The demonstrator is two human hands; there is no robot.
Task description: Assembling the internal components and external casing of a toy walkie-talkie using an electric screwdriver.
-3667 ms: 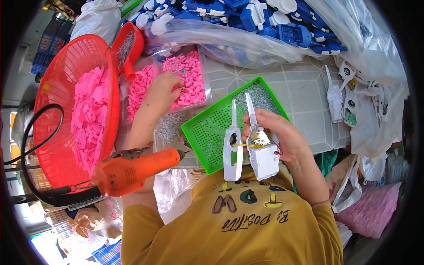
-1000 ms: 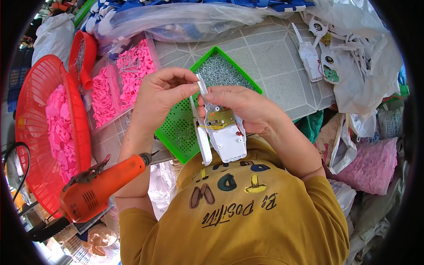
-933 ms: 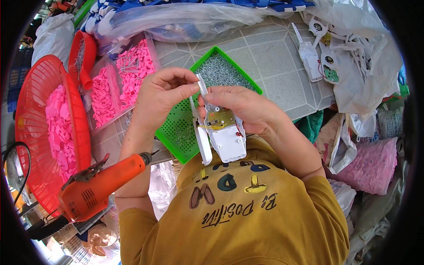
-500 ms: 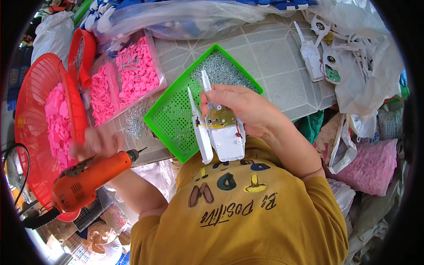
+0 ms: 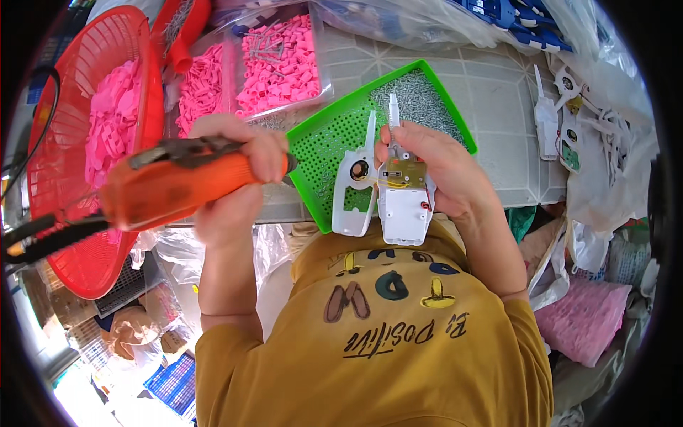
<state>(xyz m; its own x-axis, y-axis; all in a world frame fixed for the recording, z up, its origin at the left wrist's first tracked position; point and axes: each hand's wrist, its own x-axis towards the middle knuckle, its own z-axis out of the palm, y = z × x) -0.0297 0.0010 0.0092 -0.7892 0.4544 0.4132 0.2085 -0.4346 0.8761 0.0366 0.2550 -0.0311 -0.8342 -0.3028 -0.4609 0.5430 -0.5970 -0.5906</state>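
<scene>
My left hand [image 5: 245, 160] is wrapped around an orange electric screwdriver [image 5: 181, 186], whose nose points right toward the green tray [image 5: 310, 186]. The bit is hard to make out. In my right hand [image 5: 452, 167] is a white plastic housing [image 5: 405, 215], its narrow ridged end pointing away from me. A brown circuit board [image 5: 403, 173] with red and yellow wires sits inside it. Beside it hangs the matching white half shell [image 5: 352, 206] with a round speaker [image 5: 360, 169], seemingly joined by the yellow wire. Both parts are over the near edge of the perforated tray, which holds many small screws [image 5: 420, 96].
At the left, a red basket [image 5: 153, 107] holds pink plastic parts. Clear boxes of pink pieces [image 5: 279, 67] stand behind the screwdriver, near a red scoop-like container [image 5: 183, 62]. More white housings [image 5: 546, 121] and plastic bags [image 5: 619, 185] lie at right on the grey tiled table [image 5: 498, 92].
My left hand has closed around the screwdriver and brought it up and right. The loose half shell has swung open to show its speaker. The whole view has shifted.
</scene>
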